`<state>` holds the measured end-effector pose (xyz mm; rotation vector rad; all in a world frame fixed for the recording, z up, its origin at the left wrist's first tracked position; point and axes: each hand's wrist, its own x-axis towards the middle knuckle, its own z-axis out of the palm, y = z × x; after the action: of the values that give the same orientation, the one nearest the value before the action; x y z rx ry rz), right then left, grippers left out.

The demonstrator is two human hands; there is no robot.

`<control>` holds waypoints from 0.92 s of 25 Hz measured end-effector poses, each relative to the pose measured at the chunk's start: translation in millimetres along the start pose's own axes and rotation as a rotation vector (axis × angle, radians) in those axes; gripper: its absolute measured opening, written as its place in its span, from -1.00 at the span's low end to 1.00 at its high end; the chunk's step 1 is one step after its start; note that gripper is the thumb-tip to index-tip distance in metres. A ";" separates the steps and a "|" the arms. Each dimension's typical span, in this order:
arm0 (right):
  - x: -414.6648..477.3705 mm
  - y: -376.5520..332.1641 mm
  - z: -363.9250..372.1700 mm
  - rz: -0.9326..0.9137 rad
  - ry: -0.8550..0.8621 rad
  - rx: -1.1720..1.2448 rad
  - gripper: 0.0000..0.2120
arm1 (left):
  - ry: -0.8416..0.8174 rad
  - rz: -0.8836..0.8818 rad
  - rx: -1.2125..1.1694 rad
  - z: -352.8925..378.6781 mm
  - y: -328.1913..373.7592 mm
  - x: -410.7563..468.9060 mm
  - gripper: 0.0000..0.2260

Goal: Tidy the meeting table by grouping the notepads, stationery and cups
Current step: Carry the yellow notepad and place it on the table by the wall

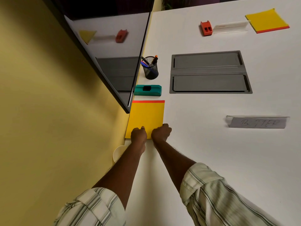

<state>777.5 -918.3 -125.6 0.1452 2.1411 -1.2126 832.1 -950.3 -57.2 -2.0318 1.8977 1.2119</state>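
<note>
Far left: yellow wall (pixel 48 95), with a dark glossy screen (pixel 114 54) mounted on it that mirrored the table items. A white cup (pixel 117 154) sat at the table edge against the wall, partly hidden behind our left forearm.

Our left hand (pixel 138 134) was on the near edge of the yellow notepad (pixel 146 118), fingers curled shut on it, thumb on top. Our right hand (pixel 161 132) was clenched on the same pad at its near right corner. The pad lay flat on the white table (pixel 203 152), along the wall edge, red strip at its far end.

Just past the pad: a teal eraser block (pixel 147 90), then a black mesh pen pot (pixel 150 68) holding pens, upright.

Centre: a grey cable hatch (pixel 210 72) recessed in the table, both flaps closed.

Far centre: an orange sharpener-like block (pixel 206 28), touching or just beside a clear name holder (pixel 231 26).

Right: a second clear name holder (pixel 257 122) with handwriting, only partly legible. Far right: a second yellow notepad (pixel 267 19), well apart from the first.
</note>
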 end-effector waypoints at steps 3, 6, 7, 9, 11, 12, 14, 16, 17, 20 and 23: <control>-3.7 -3.5 4.4 0.016 0.004 -0.054 -0.70 | 0.000 0.000 0.017 2.3 -0.6 1.2 -0.57; -6.8 -6.0 6.7 0.013 0.009 -0.181 -0.72 | -0.002 0.000 0.023 3.2 -2.3 3.8 -0.56; -7.1 -5.9 6.7 0.012 0.011 -0.233 -0.73 | -0.003 -0.007 0.024 3.1 -2.9 4.9 -0.56; -7.0 -4.0 5.6 0.004 0.002 -0.301 -0.73 | -0.002 -0.029 0.036 2.5 -2.4 6.5 -0.55; -6.5 -0.9 3.8 -0.014 -0.020 -0.321 -0.72 | -0.002 -0.058 0.041 2.5 -2.0 7.5 -0.55; -6.4 0.4 2.9 -0.028 -0.029 -0.325 -0.71 | -0.003 -0.069 0.045 3.0 -2.0 7.8 -0.55; -7.9 2.3 0.4 -0.058 -0.044 -0.334 -0.69 | -0.006 -0.075 0.050 4.9 -2.4 6.4 -0.55; -11.8 3.7 -2.5 -0.094 -0.066 -0.353 -0.65 | -0.009 -0.083 0.044 6.7 -2.9 3.7 -0.54; -14.3 4.5 -4.0 -0.110 -0.073 -0.375 -0.62 | -0.007 -0.083 0.055 7.3 -2.8 2.8 -0.54; -21.7 8.4 -12.7 -0.148 -0.101 -0.466 -0.57 | 0.000 -0.074 0.068 8.1 -1.8 -0.1 -0.53; -25.0 10.6 -27.5 -0.141 -0.183 -0.434 -0.61 | 0.014 0.001 0.053 12.4 -1.8 -9.7 -0.54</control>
<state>787.4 -885.0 -108.8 -0.2975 2.2217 -0.7738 828.8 -935.1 -60.5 -2.0185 1.9155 1.1377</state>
